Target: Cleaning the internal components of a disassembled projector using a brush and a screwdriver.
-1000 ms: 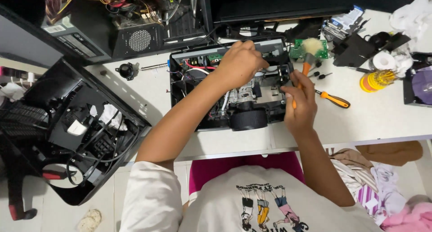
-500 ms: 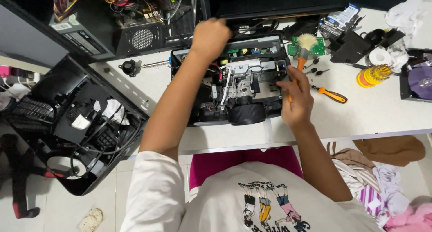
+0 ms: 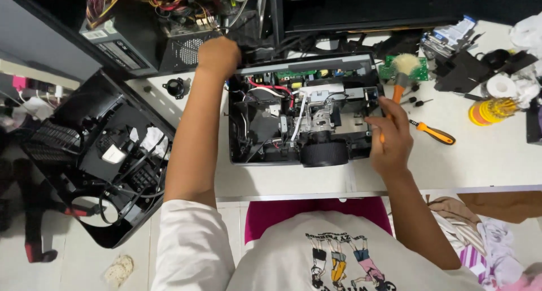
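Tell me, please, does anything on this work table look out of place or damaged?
The projector lies open with its cover off, wires and boards bare. A black housing hangs tilted off the table's left edge. Nothing looks spilled or broken.

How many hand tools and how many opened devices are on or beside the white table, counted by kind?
Screwdrivers with orange handle: 2, one lying on the table, one in the right hand
Brushes with orange handle: 1
Opened projector, its top left corner under the left hand: 1
Black cover shell beside the table: 1
Total: 5
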